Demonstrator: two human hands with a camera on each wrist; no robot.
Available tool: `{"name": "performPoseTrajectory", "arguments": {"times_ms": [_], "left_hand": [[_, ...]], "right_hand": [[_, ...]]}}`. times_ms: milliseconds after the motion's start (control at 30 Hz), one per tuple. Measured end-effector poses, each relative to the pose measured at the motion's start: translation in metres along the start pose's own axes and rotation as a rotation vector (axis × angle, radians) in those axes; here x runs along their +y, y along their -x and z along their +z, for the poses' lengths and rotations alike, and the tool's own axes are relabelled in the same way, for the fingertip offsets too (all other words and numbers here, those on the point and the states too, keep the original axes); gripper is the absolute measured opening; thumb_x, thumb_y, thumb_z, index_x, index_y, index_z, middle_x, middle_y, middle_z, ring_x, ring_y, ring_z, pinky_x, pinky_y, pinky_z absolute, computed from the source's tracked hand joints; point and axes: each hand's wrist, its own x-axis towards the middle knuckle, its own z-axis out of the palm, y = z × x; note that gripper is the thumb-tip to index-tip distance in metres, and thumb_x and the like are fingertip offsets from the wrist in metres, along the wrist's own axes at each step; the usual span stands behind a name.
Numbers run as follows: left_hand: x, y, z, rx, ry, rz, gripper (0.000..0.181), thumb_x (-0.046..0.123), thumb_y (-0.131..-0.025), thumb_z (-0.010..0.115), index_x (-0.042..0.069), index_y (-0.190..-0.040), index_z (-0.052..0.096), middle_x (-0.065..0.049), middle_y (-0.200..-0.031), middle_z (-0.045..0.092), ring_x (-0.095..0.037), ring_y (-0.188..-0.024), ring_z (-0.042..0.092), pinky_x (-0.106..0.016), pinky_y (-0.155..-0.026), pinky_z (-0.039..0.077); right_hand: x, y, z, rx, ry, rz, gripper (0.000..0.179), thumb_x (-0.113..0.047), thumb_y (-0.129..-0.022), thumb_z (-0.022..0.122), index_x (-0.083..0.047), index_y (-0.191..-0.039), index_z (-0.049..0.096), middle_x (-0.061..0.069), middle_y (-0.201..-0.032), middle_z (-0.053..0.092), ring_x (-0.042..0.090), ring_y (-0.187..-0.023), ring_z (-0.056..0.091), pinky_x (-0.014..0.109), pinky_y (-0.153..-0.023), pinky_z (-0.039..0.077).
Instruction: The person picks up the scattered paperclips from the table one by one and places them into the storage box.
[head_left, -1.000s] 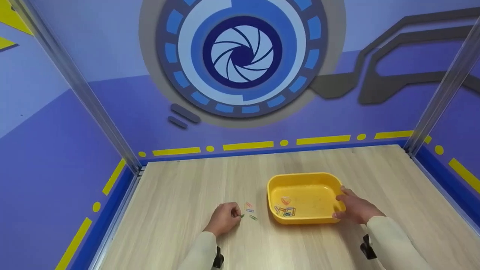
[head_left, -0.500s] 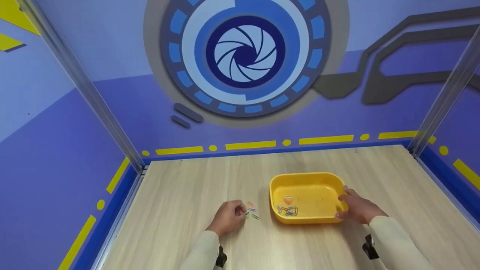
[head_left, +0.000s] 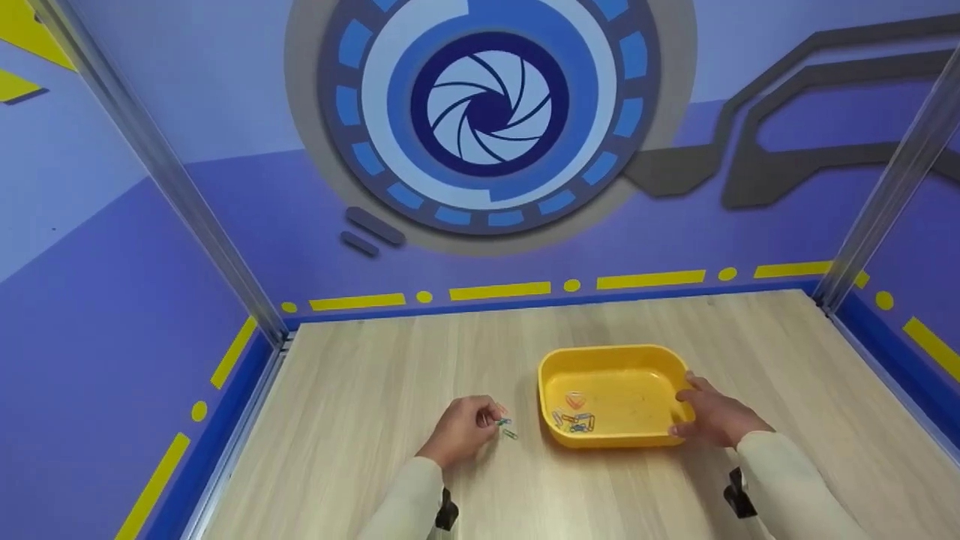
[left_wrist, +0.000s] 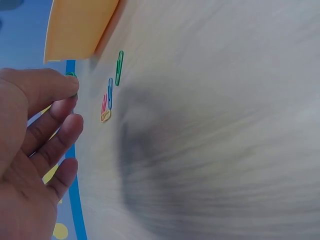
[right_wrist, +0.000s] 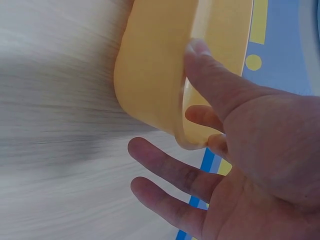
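My left hand point(head_left: 463, 427) pinches a green paper clip point(left_wrist: 71, 74) between thumb and index finger, its other fingers loosely bent. Below it on the table lie another green paper clip point(left_wrist: 119, 68), a blue one point(left_wrist: 110, 93), a pink one point(left_wrist: 104, 103) and a yellow one point(left_wrist: 106, 116), the last three close together. To the right stands a yellow plastic bin point(head_left: 630, 441). My right hand point(head_left: 716, 416) grips the bin's right end at the rim, and two of its fingers stretch along the outside. Several coloured paper clips point(head_left: 579, 424) lie in the bin's left front corner.
The wooden tabletop point(head_left: 360, 420) runs back to a blue printed wall point(head_left: 247, 225). Metal posts point(head_left: 862, 210) stand at the back corners, and side panels point(head_left: 75, 360) close in both sides.
My left hand has moved right and slightly forward with the green paper clip, now overlapping the loose clips in the head view. My right hand and the bin stay in place.
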Motion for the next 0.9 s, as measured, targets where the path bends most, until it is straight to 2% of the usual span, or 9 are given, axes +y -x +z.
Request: {"name": "performPoseTrajectory", "arguments": {"times_ms": [167,400,633,767,900], "left_hand": [[0.006,-0.005,0.001,-0.012,-0.008,0.016,0.01,0.006,-0.08,0.063,0.015,-0.083,0.063,0.011,-0.076,0.057,-0.005,-0.068,0.051,-0.018,-0.058,0.041],[0.02,-0.01,0.002,-0.032,0.01,0.02,0.011,0.011,-0.081,0.065,0.022,-0.082,0.062,0.013,-0.076,0.056,-0.006,-0.071,0.052,-0.018,-0.059,0.042],[0.034,-0.018,0.002,-0.015,0.0,0.077,0.008,0.013,-0.082,0.065,0.02,-0.084,0.063,0.014,-0.077,0.056,-0.005,-0.072,0.053,-0.018,-0.06,0.043],[0.041,-0.021,0.004,-0.01,-0.007,0.06,0.007,0.017,-0.082,0.065,0.022,-0.085,0.062,0.014,-0.078,0.055,-0.006,-0.074,0.053,-0.017,-0.061,0.043],[0.049,-0.025,0.008,-0.019,0.011,0.054,0.006,0.018,-0.082,0.065,0.022,-0.086,0.062,0.013,-0.081,0.055,-0.009,-0.078,0.054,-0.017,-0.063,0.043]], "right_hand": [[0.002,-0.001,0.003,-0.002,-0.028,0.006,0.083,-0.053,-0.071,0.067,-0.003,-0.134,0.041,0.021,-0.151,0.004,0.051,-0.129,0.021,0.064,-0.099,0.023],[0.002,-0.002,0.005,0.003,0.002,0.004,0.081,-0.051,-0.073,0.067,-0.003,-0.133,0.043,0.022,-0.151,0.006,0.051,-0.128,0.023,0.063,-0.099,0.024],[0.0,-0.001,0.002,0.008,-0.009,0.0,0.078,-0.048,-0.074,0.067,-0.002,-0.133,0.042,0.022,-0.151,0.005,0.051,-0.129,0.021,0.064,-0.099,0.023],[0.0,-0.001,0.001,0.011,0.014,-0.013,0.078,-0.049,-0.074,0.067,-0.002,-0.131,0.043,0.024,-0.15,0.008,0.051,-0.127,0.025,0.063,-0.098,0.025],[0.001,0.0,0.001,0.012,0.002,0.015,0.08,-0.051,-0.072,0.067,-0.004,-0.132,0.043,0.021,-0.151,0.006,0.051,-0.128,0.023,0.064,-0.098,0.024]]}}
